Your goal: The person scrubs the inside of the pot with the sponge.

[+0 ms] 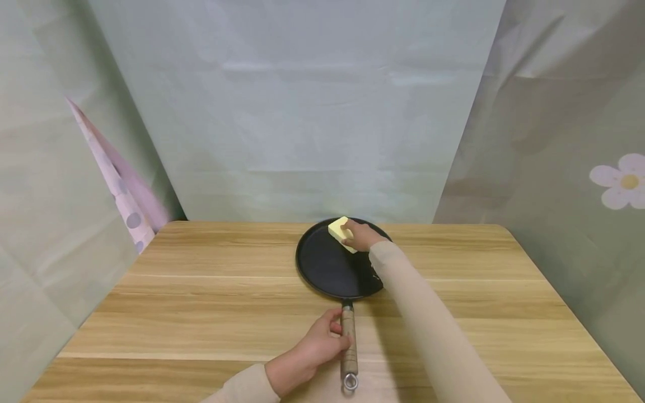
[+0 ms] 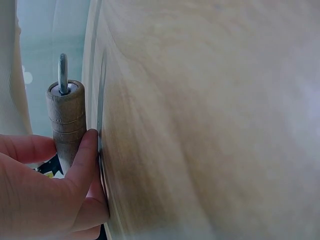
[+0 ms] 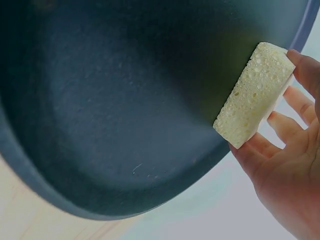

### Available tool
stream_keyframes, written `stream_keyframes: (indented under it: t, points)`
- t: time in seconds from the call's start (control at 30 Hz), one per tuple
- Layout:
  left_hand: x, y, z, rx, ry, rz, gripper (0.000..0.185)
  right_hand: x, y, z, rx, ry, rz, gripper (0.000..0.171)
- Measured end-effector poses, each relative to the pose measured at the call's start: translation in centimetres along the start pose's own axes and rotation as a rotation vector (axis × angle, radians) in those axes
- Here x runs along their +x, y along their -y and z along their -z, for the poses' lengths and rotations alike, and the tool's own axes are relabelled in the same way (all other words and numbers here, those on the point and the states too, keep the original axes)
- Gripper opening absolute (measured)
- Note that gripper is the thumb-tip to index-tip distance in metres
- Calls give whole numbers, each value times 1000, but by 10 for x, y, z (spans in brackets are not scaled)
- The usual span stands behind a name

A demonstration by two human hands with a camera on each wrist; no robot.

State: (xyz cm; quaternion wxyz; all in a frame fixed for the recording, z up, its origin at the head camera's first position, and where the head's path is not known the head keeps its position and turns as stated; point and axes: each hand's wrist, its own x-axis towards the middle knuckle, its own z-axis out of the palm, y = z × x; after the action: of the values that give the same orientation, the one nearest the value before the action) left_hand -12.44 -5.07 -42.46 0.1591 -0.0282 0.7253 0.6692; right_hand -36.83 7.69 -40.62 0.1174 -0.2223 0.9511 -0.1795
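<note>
Steadying comes first on the left: the left hand (image 1: 308,352) is wrapped around the wooden handle (image 1: 349,347) of the black pan (image 1: 332,266), fingers and thumb curled round it near the end. The left wrist view shows that thumb (image 2: 82,160) lying along the wood, with the metal hanging ring (image 2: 63,74) poking out of the handle's end. That grip looks meant to keep the pan from sliding or turning on the wooden table (image 1: 201,291) while the other hand works inside it.

Moving along the handle, the pan sits flat near the table's far edge, handle pointing back toward the person. That puts the handle in easy reach of the near hand and leaves the dish open to the arm reaching over it.

Over on the right, the right hand (image 1: 360,235) pinches a yellow sponge (image 1: 340,230) at the pan's far rim. From the right wrist view, the fingers (image 3: 295,112) clamp the sponge (image 3: 252,95) by its narrow sides, one edge touching the dark surface (image 3: 115,100) close to the rim. Holding it on edge would press a corner into the curve where floor meets wall.

Patterned curtains (image 1: 615,184) hang around the table.
</note>
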Motion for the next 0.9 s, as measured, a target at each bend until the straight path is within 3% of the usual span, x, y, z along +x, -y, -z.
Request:
stream_keyframes:
  t: [0.9]
  points:
    - [6,-1,-2,-1,-3,2,67,-16,-17,12,-51,-35,49,51]
